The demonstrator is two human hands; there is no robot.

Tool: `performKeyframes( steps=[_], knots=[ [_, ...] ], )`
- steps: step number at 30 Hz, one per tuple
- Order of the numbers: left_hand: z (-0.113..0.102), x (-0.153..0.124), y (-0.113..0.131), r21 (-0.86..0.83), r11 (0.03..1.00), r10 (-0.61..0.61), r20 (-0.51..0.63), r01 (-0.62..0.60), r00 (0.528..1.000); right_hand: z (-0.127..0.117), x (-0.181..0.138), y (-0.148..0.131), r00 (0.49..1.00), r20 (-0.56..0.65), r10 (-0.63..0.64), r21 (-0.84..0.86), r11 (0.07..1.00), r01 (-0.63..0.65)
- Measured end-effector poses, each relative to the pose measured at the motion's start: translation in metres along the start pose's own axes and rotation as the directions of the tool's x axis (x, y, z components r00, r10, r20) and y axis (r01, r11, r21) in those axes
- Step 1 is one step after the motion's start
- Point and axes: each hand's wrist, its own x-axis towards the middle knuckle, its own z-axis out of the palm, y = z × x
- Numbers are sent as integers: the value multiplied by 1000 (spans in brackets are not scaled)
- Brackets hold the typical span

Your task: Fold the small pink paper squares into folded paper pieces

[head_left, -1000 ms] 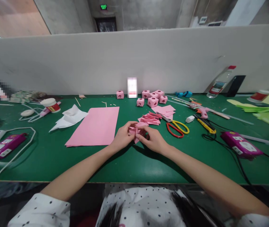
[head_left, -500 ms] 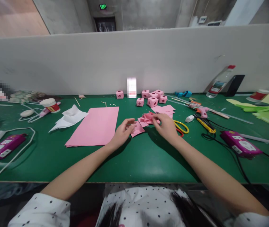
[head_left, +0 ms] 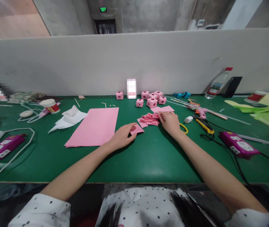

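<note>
My left hand point(head_left: 122, 136) rests on the green table point(head_left: 148, 164) with its fingers closed on a folded pink paper piece point(head_left: 137, 128). My right hand point(head_left: 170, 121) reaches further out, and its fingertips pinch at a pile of folded pink paper units point(head_left: 150, 119). Just behind that pile lie flat pink paper squares point(head_left: 163, 109). Several finished pink paper cubes point(head_left: 152, 101) stand near the back wall. A large pink sheet point(head_left: 95, 126) lies left of my left hand.
Scissors with yellow and red handles point(head_left: 183, 127), a yellow utility knife point(head_left: 204, 125), a pink glue gun point(head_left: 199, 110) and a pink power strip point(head_left: 238, 145) lie to the right. White crumpled paper point(head_left: 68, 117), a paper cup point(head_left: 50, 105) and another power strip point(head_left: 3, 147) sit left.
My hands have parted. The right hand left the folded piece and moved right and away to the pile of pink units. The left hand lowered the piece to the table.
</note>
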Motion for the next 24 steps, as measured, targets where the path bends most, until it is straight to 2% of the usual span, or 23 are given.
performKeyframes(
  steps=[3, 8, 15, 19, 24],
  knots=[
    [-3, 1, 3, -42, 999, -10, -56, 8, 998, 2, 1, -1, 995, 37, -91, 73, 993, 89],
    [-7, 1, 1, -33, 998, 44, -145, -49, 989, -2, -1, -11, 991, -22, -133, 122, 983, 135],
    [-9, 0, 0, -42, 998, 27, -180, -36, 983, -13, -14, -51, 972, -1, -235, 321, 921, 223],
    [-8, 0, 4, -132, 991, -17, -227, -13, 974, -18, -21, -71, 959, 48, -278, 464, 857, 225],
    [-10, 0, 14, -254, 966, -109, -272, 38, 956, -21, -26, -81, 935, 73, -347, 550, 796, 253]
  ],
)
